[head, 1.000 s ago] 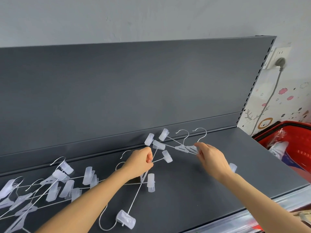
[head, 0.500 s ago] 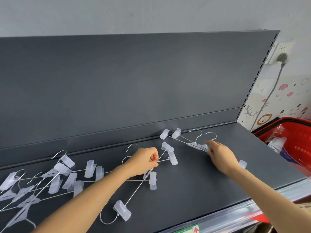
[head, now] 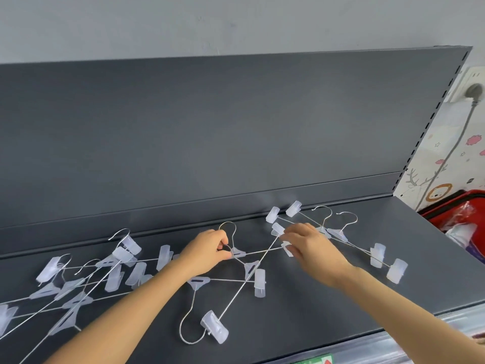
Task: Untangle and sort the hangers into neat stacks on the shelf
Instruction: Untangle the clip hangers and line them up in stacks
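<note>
1. Honestly no text, brand or number I can read anywhere.
2. Green tag (head: 315, 361) on the shelf's front edge shows a red arrow-like mark, cut off.

Illumination is bright, even and diffuse, with only faint, soft shadows on the matte dark grey metal shelf (head: 301, 311). No harsh glare is present; the translucent white plastic clips of the wire hangers (head: 258, 281) show mild sheen. Wide-angle distortion bows the dark grey back panel (head: 210, 132), and the right hand (head: 312, 248) is slightly blurred.
</note>
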`<action>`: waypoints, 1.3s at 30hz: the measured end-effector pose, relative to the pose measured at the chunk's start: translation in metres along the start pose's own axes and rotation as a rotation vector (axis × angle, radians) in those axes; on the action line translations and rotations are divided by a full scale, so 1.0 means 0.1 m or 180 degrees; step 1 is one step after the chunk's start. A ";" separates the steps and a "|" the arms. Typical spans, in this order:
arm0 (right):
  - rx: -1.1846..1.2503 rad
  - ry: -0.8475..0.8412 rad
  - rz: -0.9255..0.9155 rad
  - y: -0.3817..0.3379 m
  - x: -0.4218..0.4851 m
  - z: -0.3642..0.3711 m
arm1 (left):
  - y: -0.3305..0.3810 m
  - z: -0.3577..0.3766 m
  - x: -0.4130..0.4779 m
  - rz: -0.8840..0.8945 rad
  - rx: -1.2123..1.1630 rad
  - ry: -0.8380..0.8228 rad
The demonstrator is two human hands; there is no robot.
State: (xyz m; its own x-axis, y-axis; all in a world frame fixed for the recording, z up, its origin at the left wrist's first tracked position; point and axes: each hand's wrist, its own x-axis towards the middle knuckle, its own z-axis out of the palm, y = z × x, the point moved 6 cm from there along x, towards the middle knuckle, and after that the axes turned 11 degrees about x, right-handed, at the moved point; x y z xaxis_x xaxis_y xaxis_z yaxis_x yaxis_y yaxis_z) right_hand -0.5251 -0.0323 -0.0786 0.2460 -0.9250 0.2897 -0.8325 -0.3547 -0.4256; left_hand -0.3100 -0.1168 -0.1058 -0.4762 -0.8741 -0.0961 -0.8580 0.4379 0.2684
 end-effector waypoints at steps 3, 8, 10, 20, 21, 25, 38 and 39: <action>0.0180 -0.0326 -0.0442 -0.26 0.02 0.18 | -0.03 -0.02 -0.02 -0.0021 -0.0053 0.0160; 0.0102 -0.0779 -0.0616 -0.38 0.06 0.41 | -0.21 0.01 -0.11 -0.0347 -0.0635 0.0261; -0.0068 -0.0938 -0.0686 -0.37 0.10 0.51 | -0.22 0.00 -0.13 -0.0372 -0.0836 0.0226; -0.0364 -0.1261 -0.0083 -0.49 0.29 0.57 | -0.16 -0.02 -0.19 -0.0405 -0.1351 0.0050; -0.0259 -0.1294 -0.0037 -0.50 0.28 0.56 | -0.15 -0.02 -0.20 -0.0387 -0.1369 0.0061; 0.0162 -0.1232 0.0088 -0.48 0.26 0.52 | -0.19 -0.02 -0.19 -0.0487 -0.1558 0.0154; -0.0075 -0.1582 0.0397 -0.50 0.22 0.52 | -0.28 0.01 -0.38 -0.0232 -0.0822 -0.0593; -0.0024 -0.1599 0.0412 -0.50 0.21 0.51 | -0.29 0.03 -0.39 -0.0220 -0.0716 -0.0618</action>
State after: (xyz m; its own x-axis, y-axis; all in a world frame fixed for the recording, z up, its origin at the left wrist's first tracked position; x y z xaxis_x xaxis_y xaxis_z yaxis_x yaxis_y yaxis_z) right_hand -0.4530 -0.0410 -0.0955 0.3472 -0.9133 -0.2130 -0.8750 -0.2337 -0.4240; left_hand -0.2671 -0.0949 -0.1124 -0.4647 -0.8341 -0.2972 -0.8358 0.3023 0.4582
